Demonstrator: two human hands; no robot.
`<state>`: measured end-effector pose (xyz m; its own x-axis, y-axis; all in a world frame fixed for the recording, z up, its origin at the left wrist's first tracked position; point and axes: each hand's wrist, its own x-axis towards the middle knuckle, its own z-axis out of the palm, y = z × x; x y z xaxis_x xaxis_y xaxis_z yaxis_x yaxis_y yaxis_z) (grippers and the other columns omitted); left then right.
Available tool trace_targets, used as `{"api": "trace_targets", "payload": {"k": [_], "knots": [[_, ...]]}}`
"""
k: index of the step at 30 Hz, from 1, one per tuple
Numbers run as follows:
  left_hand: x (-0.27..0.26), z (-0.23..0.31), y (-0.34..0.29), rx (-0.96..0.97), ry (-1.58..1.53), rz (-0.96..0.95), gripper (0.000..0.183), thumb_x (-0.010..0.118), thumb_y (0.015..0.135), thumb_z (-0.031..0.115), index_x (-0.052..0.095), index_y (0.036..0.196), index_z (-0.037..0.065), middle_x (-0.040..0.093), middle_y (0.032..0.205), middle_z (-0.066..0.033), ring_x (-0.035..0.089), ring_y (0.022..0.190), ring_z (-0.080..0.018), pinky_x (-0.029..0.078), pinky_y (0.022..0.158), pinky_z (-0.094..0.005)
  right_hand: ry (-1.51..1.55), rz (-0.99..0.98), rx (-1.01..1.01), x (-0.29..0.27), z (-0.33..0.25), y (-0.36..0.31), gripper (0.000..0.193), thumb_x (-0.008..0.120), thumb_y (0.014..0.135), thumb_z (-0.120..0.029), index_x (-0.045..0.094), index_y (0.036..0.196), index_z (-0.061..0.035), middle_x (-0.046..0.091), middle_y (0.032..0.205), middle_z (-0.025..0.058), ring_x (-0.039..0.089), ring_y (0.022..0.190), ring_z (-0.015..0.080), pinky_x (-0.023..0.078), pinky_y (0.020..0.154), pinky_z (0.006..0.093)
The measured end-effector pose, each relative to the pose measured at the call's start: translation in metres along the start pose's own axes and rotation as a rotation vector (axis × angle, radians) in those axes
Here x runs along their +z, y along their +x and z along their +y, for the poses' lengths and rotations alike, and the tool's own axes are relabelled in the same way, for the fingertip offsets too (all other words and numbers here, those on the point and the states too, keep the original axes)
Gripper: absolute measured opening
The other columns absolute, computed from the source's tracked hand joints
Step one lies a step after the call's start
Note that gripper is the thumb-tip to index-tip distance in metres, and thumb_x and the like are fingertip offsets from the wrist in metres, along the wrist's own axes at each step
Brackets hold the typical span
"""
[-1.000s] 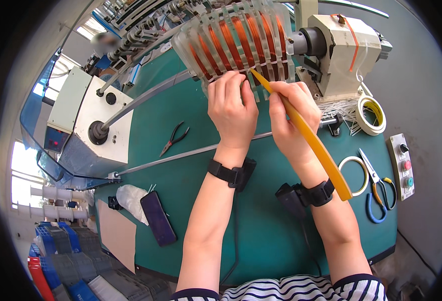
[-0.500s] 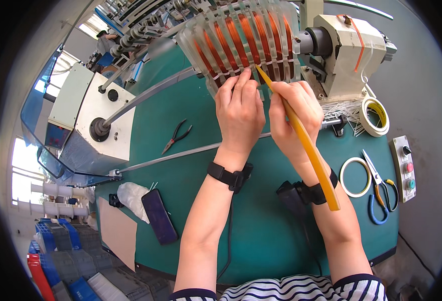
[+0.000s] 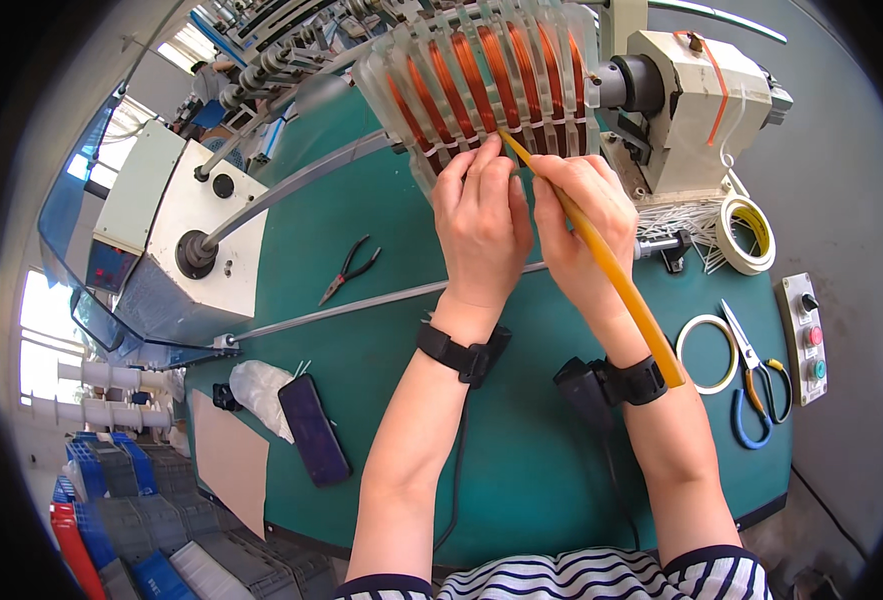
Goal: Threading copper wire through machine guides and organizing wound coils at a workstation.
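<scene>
A row of copper-wire coils [image 3: 501, 75] sits between the translucent fins of a winding former [image 3: 383, 95], with small white bands across the coils' lower parts. My left hand [image 3: 481, 228] is closed, fingertips pressed at the near side of a middle coil; what they pinch, if anything, is hidden. My right hand [image 3: 591, 222] grips a long, slightly curved yellow strip [image 3: 623, 285]. Its narrow tip touches or nearly touches the coil just beside my left fingertips, and its wide end extends back over my right wrist.
At right lie a bundle of white ties [image 3: 683, 222], tape rolls [image 3: 747, 235], scissors [image 3: 745, 340] and a button box [image 3: 806, 338]. Pliers [image 3: 349, 270], a metal rod [image 3: 346, 308] and a phone [image 3: 313, 430] are at left. A machine head [image 3: 696, 115] supports the former.
The yellow strip's tip has shifted slightly left along the coils, and my right hand has moved a little left and up with it. My left hand stays nearly in place.
</scene>
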<state>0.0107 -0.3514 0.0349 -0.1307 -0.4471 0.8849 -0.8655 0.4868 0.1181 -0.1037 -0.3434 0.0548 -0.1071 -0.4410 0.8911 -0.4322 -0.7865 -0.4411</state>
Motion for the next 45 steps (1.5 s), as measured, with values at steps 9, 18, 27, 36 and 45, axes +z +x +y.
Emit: {"api": "trace_targets", "payload": {"k": [9, 18, 27, 36, 45], "knots": [[-0.005, 0.032, 0.016, -0.246, -0.070, -0.077, 0.024, 0.060, 0.074, 0.006, 0.055, 0.097, 0.002, 0.061, 0.106, -0.0127, 0.053, 0.096, -0.0316, 0.043, 0.083, -0.0419, 0.044, 0.057, 0.255, -0.028, -0.020, -0.010, 0.013, 0.056, 0.079, 0.006, 0.060, 0.090, 0.0015, 0.057, 0.075, 0.0134, 0.057, 0.068, 0.0260, 0.046, 0.063, 0.0317], [-0.032, 0.051, 0.017, -0.350, -0.078, -0.270, 0.020, 0.059, 0.069, 0.009, 0.058, 0.087, -0.001, 0.065, 0.088, -0.0154, 0.060, 0.088, -0.0294, 0.045, 0.077, -0.0395, -0.663, -0.899, -0.236, -0.145, -0.046, -0.071, 0.033, 0.058, 0.071, 0.008, 0.062, 0.103, -0.0029, 0.053, 0.087, 0.0105, 0.052, 0.084, 0.0257, 0.044, 0.072, 0.0388], [-0.072, 0.150, 0.085, 0.229, 0.100, -0.791, 0.026, 0.060, 0.083, 0.022, 0.068, 0.106, 0.015, 0.068, 0.099, -0.0016, 0.063, 0.096, -0.0198, 0.044, 0.077, -0.0393, -0.345, -0.938, -0.156, -0.169, -0.041, -0.115, 0.025, 0.059, 0.074, -0.004, 0.062, 0.099, -0.0019, 0.057, 0.102, 0.0155, 0.052, 0.101, 0.0323, 0.043, 0.088, 0.0381], [-0.164, 0.154, 0.039, 0.259, 0.145, -1.128, 0.039, 0.072, 0.071, 0.037, 0.068, 0.103, 0.015, 0.068, 0.094, -0.0020, 0.064, 0.092, -0.0191, 0.047, 0.075, -0.0411, -0.128, -1.083, 0.029, -0.152, -0.058, -0.208, 0.023, 0.060, 0.075, -0.007, 0.062, 0.097, -0.0015, 0.059, 0.099, 0.0159, 0.054, 0.097, 0.0326, 0.044, 0.085, 0.0387], [-0.163, 0.145, 0.017, 0.197, 0.181, -1.081, 0.031, 0.070, 0.070, 0.033, 0.070, 0.097, 0.015, 0.068, 0.087, -0.0011, 0.064, 0.085, -0.0176, 0.048, 0.069, -0.0398, 0.198, -1.101, 0.127, -0.066, -0.086, -0.260, 0.021, 0.061, 0.076, -0.009, 0.062, 0.096, -0.0010, 0.060, 0.095, 0.0163, 0.057, 0.093, 0.0329, 0.046, 0.082, 0.0393]]}}
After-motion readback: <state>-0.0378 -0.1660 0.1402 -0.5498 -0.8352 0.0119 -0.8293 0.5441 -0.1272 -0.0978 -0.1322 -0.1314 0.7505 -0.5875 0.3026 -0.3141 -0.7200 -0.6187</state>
